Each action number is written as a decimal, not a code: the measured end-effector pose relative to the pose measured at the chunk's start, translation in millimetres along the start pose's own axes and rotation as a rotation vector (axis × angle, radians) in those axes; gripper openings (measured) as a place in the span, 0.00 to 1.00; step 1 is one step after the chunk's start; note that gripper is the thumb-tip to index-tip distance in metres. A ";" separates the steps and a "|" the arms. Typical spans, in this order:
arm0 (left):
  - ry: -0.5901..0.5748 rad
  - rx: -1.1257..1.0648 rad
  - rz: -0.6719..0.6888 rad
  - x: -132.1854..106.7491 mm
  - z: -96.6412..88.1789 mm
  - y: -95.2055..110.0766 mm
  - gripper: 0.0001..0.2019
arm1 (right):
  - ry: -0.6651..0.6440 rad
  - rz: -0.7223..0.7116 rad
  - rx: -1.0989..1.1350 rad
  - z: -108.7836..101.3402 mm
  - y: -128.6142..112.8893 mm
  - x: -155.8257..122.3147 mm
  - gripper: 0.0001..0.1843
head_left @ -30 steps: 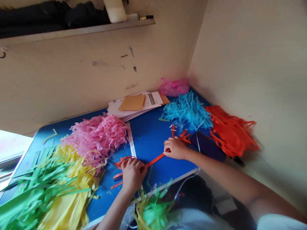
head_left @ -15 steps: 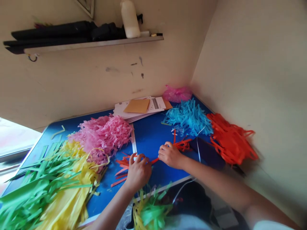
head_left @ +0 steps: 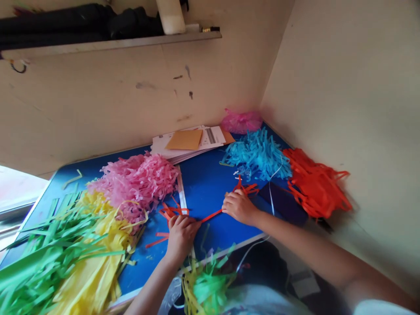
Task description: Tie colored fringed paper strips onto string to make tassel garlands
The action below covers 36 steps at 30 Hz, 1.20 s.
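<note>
Between my hands runs a narrow, twisted band of red-orange paper strips (head_left: 211, 216), held just above the blue table (head_left: 203, 188). My left hand (head_left: 181, 236) is closed on one end, and the loose strip ends fan out past its fingers to the left. On the other end my right hand (head_left: 240, 208) is closed too, with a tuft of strips sticking out beyond it. The fingertips of both hands are partly hidden. A green and yellow paper fringe (head_left: 210, 284) hangs at the table's front edge, close to my body.
Pink fringe (head_left: 141, 179), yellow paper (head_left: 88, 280) and green strips (head_left: 42, 258) cover the left side. Blue fringe (head_left: 259, 153), red strips (head_left: 318, 183) and a white string (head_left: 271, 197) lie right. Papers (head_left: 188, 151) and a pink bag (head_left: 242, 121) are at the back, below a shelf (head_left: 114, 43).
My hands have moved apart, so a longer stretch of the red-orange band shows between them. The left hand has shifted left, the right slightly right. The camera view has tilted down.
</note>
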<state>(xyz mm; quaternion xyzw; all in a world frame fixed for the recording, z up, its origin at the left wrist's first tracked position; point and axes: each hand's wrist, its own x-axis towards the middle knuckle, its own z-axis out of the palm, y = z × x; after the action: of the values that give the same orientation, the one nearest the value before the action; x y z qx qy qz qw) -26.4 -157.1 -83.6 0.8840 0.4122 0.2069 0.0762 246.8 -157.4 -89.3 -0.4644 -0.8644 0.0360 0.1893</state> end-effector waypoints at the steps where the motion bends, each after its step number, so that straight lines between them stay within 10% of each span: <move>1: -0.011 -0.048 -0.032 -0.9 0.9 -3.3 0.09 | -0.011 0.029 0.054 -1.3 3.0 0.1 0.10; 12: -0.110 0.095 -0.208 15.4 -3.5 13.5 0.10 | -0.261 0.274 0.105 -15.5 -4.9 25.8 0.05; 17: -0.111 0.168 -0.016 24.4 -10.1 24.1 0.12 | -0.264 0.282 0.081 -21.8 -9.4 31.8 0.03; 28: -0.031 0.193 0.100 28.2 -0.6 27.1 0.08 | -0.197 -0.299 -0.221 -7.9 -28.4 36.0 0.12; 36: 0.304 0.104 0.270 24.3 -63.0 47.1 0.09 | -0.082 0.139 0.494 -65.0 -62.7 30.9 0.12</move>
<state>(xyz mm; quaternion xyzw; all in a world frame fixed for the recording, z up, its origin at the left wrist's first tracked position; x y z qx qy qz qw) -6.6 -171.4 -5.0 0.8924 0.3071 0.3250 -0.0609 205.3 -175.1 -5.1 -0.4604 -0.8024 0.2777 0.2589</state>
